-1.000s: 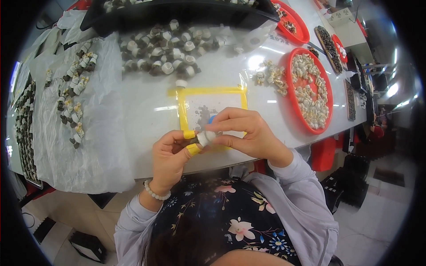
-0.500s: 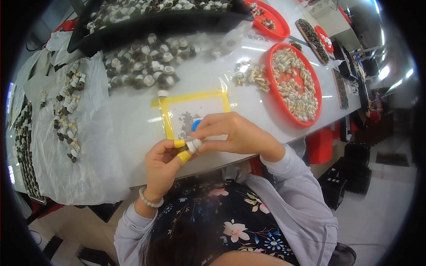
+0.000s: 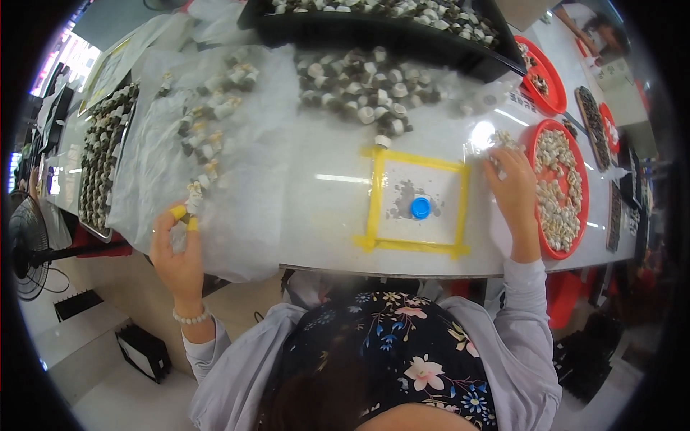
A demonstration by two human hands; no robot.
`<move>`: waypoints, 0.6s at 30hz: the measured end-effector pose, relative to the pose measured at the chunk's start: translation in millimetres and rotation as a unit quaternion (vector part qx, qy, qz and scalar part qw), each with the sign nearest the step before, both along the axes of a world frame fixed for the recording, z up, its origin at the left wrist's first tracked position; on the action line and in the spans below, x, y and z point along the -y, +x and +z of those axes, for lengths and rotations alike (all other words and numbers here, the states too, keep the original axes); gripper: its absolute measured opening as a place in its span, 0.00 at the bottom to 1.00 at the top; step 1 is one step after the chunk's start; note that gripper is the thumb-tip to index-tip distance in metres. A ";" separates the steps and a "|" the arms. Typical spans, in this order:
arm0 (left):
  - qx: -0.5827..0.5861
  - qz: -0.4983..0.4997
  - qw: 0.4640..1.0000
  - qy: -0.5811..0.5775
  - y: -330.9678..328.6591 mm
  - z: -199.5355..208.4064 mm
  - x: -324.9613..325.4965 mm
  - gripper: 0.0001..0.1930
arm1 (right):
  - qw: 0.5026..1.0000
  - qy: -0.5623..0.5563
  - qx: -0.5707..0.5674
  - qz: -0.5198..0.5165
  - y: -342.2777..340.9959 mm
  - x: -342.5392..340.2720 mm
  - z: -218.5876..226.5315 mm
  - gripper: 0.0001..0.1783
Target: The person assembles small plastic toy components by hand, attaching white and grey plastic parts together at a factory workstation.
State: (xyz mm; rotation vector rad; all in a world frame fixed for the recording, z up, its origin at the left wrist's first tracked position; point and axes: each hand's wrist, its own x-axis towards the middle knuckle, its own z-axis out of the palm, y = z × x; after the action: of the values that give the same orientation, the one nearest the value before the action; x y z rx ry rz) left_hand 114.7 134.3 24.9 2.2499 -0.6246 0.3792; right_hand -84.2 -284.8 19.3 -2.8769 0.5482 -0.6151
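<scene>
My left hand (image 3: 177, 248), with yellow covers on thumb and forefinger, is at the near end of a row of small dark, white and gold parts (image 3: 206, 147) on a plastic sheet (image 3: 248, 194). Its fingertips pinch a small dark-and-white part (image 3: 186, 217). On the right, my right hand (image 3: 514, 194) reaches to loose white-and-gold pieces (image 3: 503, 138) beside a red round tray (image 3: 586, 197). Its fingers are bent but apart, their tips partly hidden among the pieces. Between the hands, a blue cap (image 3: 420, 208) sits within a yellow tape square (image 3: 420, 246).
Dark-and-white parts (image 3: 366, 90) lie heaped before a black bin (image 3: 388, 32). Another red tray (image 3: 550, 79) stands at the back right. A tray of dark parts (image 3: 108, 158) is at far left, a black fan (image 3: 29, 233) beside the table. Another person (image 3: 604, 32) is at upper right.
My hands, together over the table's near edge around a small white part, have parted. The left went to the plastic sheet, the right to the loose pieces. The view has shifted left.
</scene>
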 end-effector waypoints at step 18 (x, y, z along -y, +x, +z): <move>-0.015 -0.264 0.963 0.047 -34.0 6.6 136.7 0.20 | 0.999 0.040 0.021 0.018 -16.0 -31.9 -6.8 0.12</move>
State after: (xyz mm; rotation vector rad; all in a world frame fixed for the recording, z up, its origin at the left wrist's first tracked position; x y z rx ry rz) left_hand 80.7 -2.5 31.5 2.0664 -1.2066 0.0480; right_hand -100.1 -252.9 12.5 -2.7863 0.5031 -0.6332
